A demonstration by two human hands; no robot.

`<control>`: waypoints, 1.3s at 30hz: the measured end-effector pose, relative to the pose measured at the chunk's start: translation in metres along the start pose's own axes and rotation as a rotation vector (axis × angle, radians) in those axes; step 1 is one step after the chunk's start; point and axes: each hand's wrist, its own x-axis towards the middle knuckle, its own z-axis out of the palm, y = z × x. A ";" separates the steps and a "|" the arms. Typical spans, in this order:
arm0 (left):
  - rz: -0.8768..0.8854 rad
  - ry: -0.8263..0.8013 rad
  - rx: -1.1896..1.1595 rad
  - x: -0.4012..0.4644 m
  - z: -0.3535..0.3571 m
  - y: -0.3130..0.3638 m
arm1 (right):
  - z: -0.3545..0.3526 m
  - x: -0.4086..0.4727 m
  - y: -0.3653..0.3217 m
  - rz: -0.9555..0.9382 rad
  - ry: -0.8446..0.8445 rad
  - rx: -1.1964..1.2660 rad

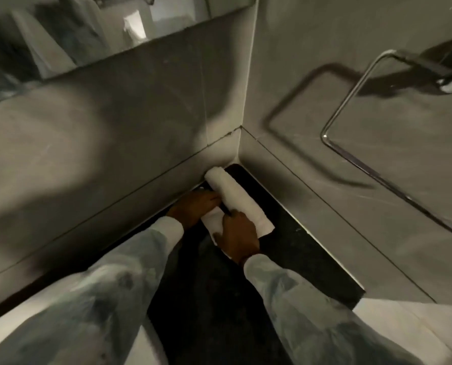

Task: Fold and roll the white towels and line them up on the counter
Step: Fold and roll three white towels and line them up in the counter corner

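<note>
Towels are what this job is about, and two show here. One rolled towel lies on the dark worktop, pushed right into the corner where two grey walls meet. Its far end almost touches the corner, and its near end points back toward the person. It is white and looks tight and round.

A second towel lies just beside it on the left, closer to the person. Only a small part of it shows, because both hands are on top of it. I cannot tell if it is fully rolled.

The left hand rests flat by the left wall, with its fingers stretched out and touching the side of the rolled towel. It is not pinching anything. The right hand lies on top of the second towel, palm down, fingers a little spread and pressing on the cloth. Its first finger points up along the gap between the two towels.

Both arms wear long, light sleeves with blurry grey marks.

On the right wall hangs a shiny metal towel bar, and its dark shadow falls on the wall next to it. A mirror sits high on the left wall. The picture is blurry.
</note>
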 end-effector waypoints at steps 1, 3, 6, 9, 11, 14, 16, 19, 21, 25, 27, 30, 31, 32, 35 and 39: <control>-0.019 0.061 -0.035 0.004 -0.001 -0.008 | -0.003 0.007 -0.002 -0.008 0.015 -0.030; -0.075 0.117 -0.095 0.010 -0.005 -0.021 | -0.008 0.022 -0.005 -0.013 0.026 -0.094; -0.108 0.098 -0.149 0.019 -0.001 -0.035 | -0.009 0.039 -0.009 -0.019 0.013 -0.131; -0.117 0.106 -0.162 0.021 0.002 -0.042 | -0.005 0.044 -0.012 -0.021 0.015 -0.137; -0.127 0.124 -0.156 0.018 0.002 -0.039 | -0.005 0.043 -0.012 0.000 0.030 -0.092; -0.149 0.168 -0.089 0.003 -0.008 -0.025 | -0.009 0.032 -0.005 0.014 0.038 0.044; -0.221 0.237 -0.044 -0.018 -0.016 -0.013 | -0.018 0.014 0.005 -0.001 0.111 0.159; -0.314 0.254 0.017 -0.059 -0.016 0.001 | -0.030 -0.026 0.029 -0.040 0.304 0.155; -0.314 0.353 0.117 -0.097 -0.016 0.024 | -0.040 -0.058 0.046 -0.073 0.386 -0.034; -0.456 0.416 0.239 -0.163 -0.007 0.081 | -0.058 -0.109 0.058 -0.074 0.298 -0.194; -0.538 0.412 0.213 -0.189 -0.002 0.097 | -0.065 -0.125 0.054 -0.090 0.289 -0.222; -0.652 0.415 0.146 -0.246 0.003 0.121 | -0.069 -0.155 0.027 -0.145 0.304 -0.218; -0.690 0.411 0.130 -0.265 0.004 0.126 | -0.067 -0.163 0.014 -0.169 0.323 -0.199; -0.727 0.408 0.129 -0.284 0.007 0.129 | -0.065 -0.172 0.000 -0.191 0.320 -0.183; -0.859 0.412 0.106 -0.356 0.022 0.130 | -0.046 -0.198 -0.051 -0.291 0.312 -0.174; -1.017 0.407 0.047 -0.454 0.053 0.112 | 0.000 -0.231 -0.133 -0.429 0.213 -0.185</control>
